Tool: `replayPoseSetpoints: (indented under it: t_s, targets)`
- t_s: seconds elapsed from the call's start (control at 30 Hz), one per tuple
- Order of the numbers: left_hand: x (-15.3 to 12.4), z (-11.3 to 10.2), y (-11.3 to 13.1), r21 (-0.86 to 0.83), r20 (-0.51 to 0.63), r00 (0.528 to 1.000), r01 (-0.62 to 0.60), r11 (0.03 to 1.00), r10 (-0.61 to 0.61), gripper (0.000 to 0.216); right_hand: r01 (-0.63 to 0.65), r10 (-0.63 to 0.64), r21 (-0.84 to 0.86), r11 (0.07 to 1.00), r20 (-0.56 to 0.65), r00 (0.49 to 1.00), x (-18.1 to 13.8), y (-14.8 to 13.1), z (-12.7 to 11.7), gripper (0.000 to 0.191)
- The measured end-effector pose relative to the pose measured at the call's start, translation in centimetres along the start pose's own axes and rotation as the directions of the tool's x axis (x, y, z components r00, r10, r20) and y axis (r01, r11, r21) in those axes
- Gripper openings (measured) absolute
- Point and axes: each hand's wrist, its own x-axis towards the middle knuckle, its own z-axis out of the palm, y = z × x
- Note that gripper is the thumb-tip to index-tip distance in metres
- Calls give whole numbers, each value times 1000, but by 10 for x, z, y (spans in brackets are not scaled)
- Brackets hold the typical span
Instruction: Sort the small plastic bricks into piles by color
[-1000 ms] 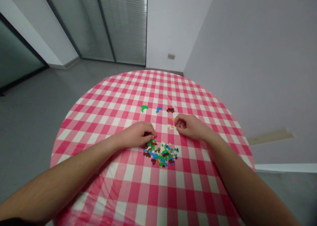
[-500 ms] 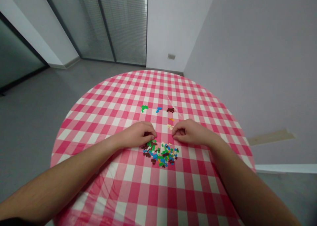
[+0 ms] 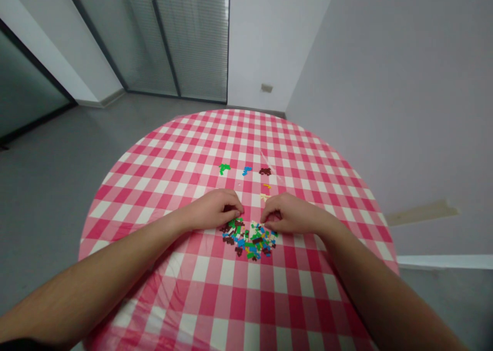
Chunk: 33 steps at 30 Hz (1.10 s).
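A mixed pile of small plastic building-block pieces (image 3: 252, 240) in green, blue, brown, white and yellow lies on the checked tablecloth. At its upper left edge rests my left hand (image 3: 219, 207), fingers curled and thumb close to the forefinger. My right hand (image 3: 290, 213) is over the pile's upper right edge, its fingers bent in a pinch; any piece between the fingertips is too small to make out. Beyond the hands lie separate clusters: green pieces (image 3: 224, 169), blue pieces (image 3: 247, 171), brown pieces (image 3: 265, 171), yellow pieces (image 3: 267, 186) and cream pieces (image 3: 264, 197), the last partly behind my right hand.
The round table (image 3: 185, 151) has a pink and white checked cover, wrinkled at the near left. One tiny pale piece (image 3: 239, 184) lies between the clusters and my left hand. A wall (image 3: 404, 110) rises at the right, and glass partitions (image 3: 200, 43) stand behind.
My right hand has moved down and left, from beside the cream pieces to the upper right edge of the pile. The left hand stays where it was.
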Motion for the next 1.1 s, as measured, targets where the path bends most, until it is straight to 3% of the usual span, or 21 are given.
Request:
replayPoseSetpoints:
  t_s: [0.13, 0.3, 0.43, 0.53, 0.67, 0.77, 0.87, 1.0, 1.1]
  targets:
    - [0, 0, 0, 1, -5, 1000, 0, 1000, 0, 18, -21, 20, -11, 1000, -65, 998, 0, -1, 1, 22]
    - [-1, 1, -1, -1, -4, 1000, -2, 1000, 2, 18, -111, 120, 102, 989, -95, 988, -1, -1, 3, 19]
    - [-1, 1, -1, 4, -6, 1000, -9, 1000, 9, 18, -74, 91, 168, 983, -96, 991, -1, -2, 4, 23]
    - [-1, 1, -1, 7, 5, 1000, -1, 1000, 1, 18, -45, 84, 213, 976, -178, 980, 1, 1, 3, 29]
    - [0, 0, -1, 6, 6, 1000, 3, 1000, -3, 17, -36, 205, 413, 910, -374, 904, 3, 9, 2, 14]
    - [0, -1, 0, 4, 8, 1000, 1, 1000, -1, 17, 31, 338, 622, 782, -465, 818, 4, 13, 1, 19]
    - [0, -2, 1, 6, 13, 1000, 0, 1000, 0, 17, 112, 393, 704, 702, -513, 763, 5, 14, -1, 26]
    - [0, -2, 2, 3, 10, 1000, 0, 1000, 0, 17, 197, 427, 757, 624, -541, 725, 5, 15, -2, 30]
    - [0, -2, 1, -2, 8, 1000, -4, 1000, 4, 17, 230, 409, 756, 612, -552, 727, 4, 16, -2, 30]
